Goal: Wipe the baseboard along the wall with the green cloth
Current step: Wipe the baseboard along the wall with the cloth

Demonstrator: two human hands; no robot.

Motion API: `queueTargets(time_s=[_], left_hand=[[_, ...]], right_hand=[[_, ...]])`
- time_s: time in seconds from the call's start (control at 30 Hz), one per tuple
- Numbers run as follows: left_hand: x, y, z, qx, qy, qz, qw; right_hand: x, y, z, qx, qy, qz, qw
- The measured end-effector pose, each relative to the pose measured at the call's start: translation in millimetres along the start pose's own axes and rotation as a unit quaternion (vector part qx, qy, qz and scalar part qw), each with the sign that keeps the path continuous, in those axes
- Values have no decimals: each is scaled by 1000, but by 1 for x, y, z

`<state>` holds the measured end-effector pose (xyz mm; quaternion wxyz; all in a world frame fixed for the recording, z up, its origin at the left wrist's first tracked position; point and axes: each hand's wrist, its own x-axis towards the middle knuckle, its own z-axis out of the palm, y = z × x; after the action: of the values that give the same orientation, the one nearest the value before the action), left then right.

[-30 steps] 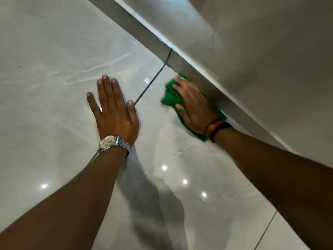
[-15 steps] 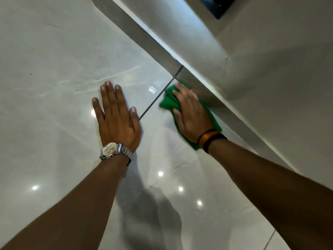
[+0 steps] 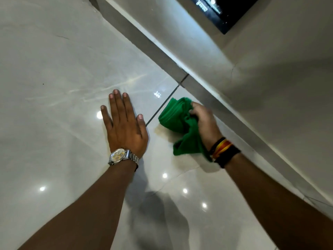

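Note:
The green cloth (image 3: 182,127) is bunched up in my right hand (image 3: 205,123), which is shut on it just above the floor tiles. The cloth hangs clear of the grey baseboard (image 3: 156,53), a strip that runs diagonally from top left to lower right at the foot of the wall. My right hand is a short way left of that strip and not touching it. Flat on the glossy floor lies my left hand (image 3: 124,125), fingers spread, a watch on its wrist, holding nothing.
Glossy pale floor tiles (image 3: 54,87) with a dark grout line (image 3: 162,107) run between my hands. A faint brownish mark (image 3: 160,131) shows on the tile under the cloth. A dark framed panel (image 3: 223,11) hangs on the wall (image 3: 270,78) at top right.
My right hand has come off the baseboard, lifted and gathered the cloth into a bunch. The view has tilted up, showing the dark panel. My left hand stays flat.

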<state>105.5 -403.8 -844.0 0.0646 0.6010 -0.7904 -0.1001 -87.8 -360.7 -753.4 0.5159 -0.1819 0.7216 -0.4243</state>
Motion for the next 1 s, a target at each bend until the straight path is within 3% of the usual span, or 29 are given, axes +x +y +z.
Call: queueTargets(time_s=[0.07, 0.1, 0.17, 0.27, 0.37, 0.43, 0.57, 0.7, 0.87, 1.0], left_hand=[[0, -1, 1, 6, 2, 0, 1000], [0, -1, 1, 8, 1, 0, 1000], [0, 0, 1, 7, -4, -2, 1000], [0, 0, -1, 5, -11, -7, 1000], [-1, 1, -2, 1, -18, -6, 1000], [0, 1, -3, 4, -19, -8, 1000], [-1, 1, -2, 0, -21, -7, 1000], [0, 1, -2, 4, -14, -6, 1000], [0, 1, -3, 7, -16, -3, 1000], [-1, 2, -6, 6, -11, -2, 1000]], right_hand=[[7, -9, -12, -57, -24, 17, 998], [8, -10, -19, -171, -37, -31, 984], [5, 0, -32, -401, 21, -161, 902], [-15, 24, -36, -538, 86, -337, 768], [-28, 53, -24, -563, -34, -417, 713], [-21, 63, -16, -596, -90, -385, 699], [11, 68, -36, -658, -93, -341, 665], [42, 49, -43, -615, -81, -359, 697], [75, 20, 21, -585, -43, -367, 722], [48, 44, -17, -602, -41, -361, 711]])
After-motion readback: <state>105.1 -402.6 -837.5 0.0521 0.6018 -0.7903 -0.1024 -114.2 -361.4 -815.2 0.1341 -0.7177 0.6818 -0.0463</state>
